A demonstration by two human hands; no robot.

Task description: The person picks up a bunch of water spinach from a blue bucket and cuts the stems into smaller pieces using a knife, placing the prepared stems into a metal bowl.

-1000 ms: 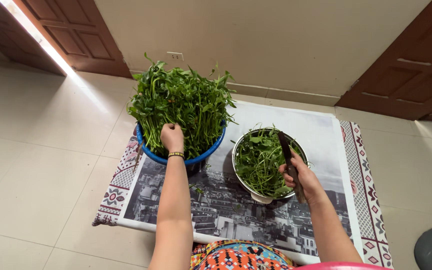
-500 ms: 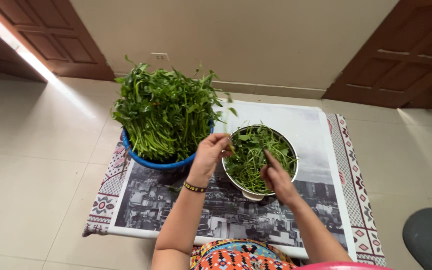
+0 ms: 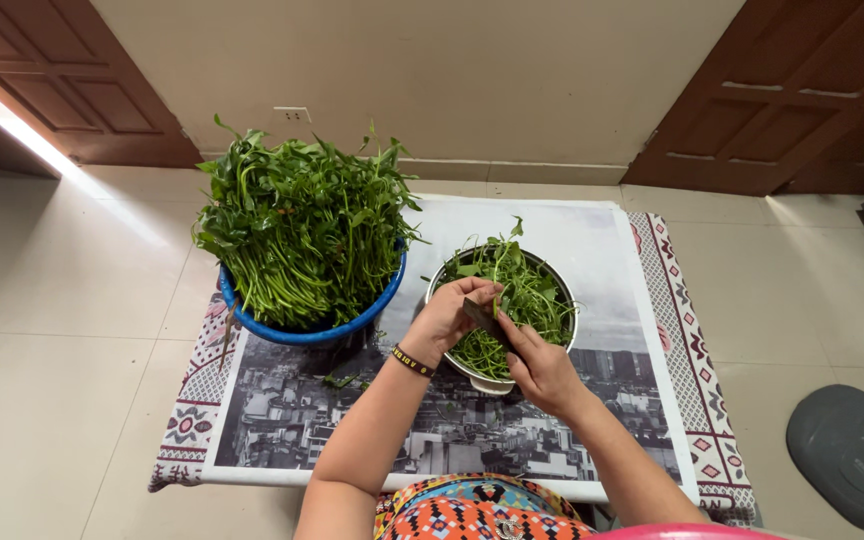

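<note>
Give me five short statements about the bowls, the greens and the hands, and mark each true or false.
1. The blue bowl is heaped with leafy greens. True.
2. The metal bowl stands left of the blue one. False: it stands to the right.
3. Both hands meet over the metal bowl. True: left hand, right hand.
4. The right hand holds a dark blade. True.
5. The bowls sit on bare tile. False: they sit on a printed sheet over a mat.

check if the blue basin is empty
No, the blue basin is piled high with leafy green stalks.
</note>
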